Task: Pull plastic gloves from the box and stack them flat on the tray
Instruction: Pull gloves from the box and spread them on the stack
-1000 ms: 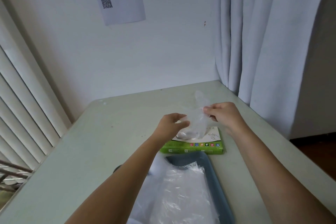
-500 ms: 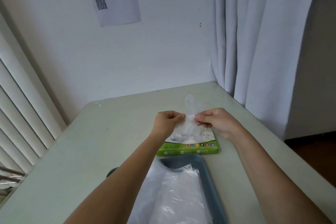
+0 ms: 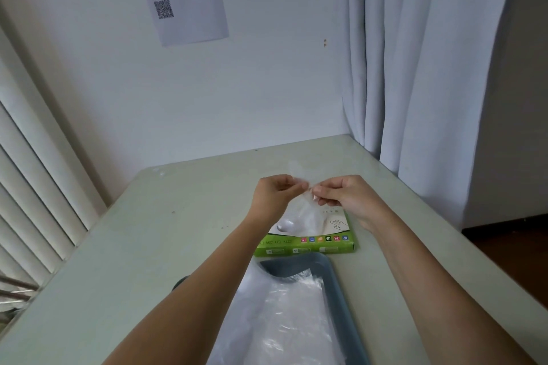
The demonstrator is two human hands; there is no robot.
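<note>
Pinching a clear plastic glove (image 3: 301, 212) near its top with left grip (image 3: 275, 195) and right grip (image 3: 347, 195), both closed on the film, fingertips almost meeting. Hanging down from there over the green box (image 3: 311, 246), its tip poking up behind the fingers. Reaching both forearms forward above the counter (image 3: 178, 231), hands level, knuckles outward. Nearer, in the grey tray (image 3: 341, 290), flat stack of gloves (image 3: 290, 320).

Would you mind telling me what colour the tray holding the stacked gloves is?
The tray is a dull blue-grey, seen in the head view.
</note>
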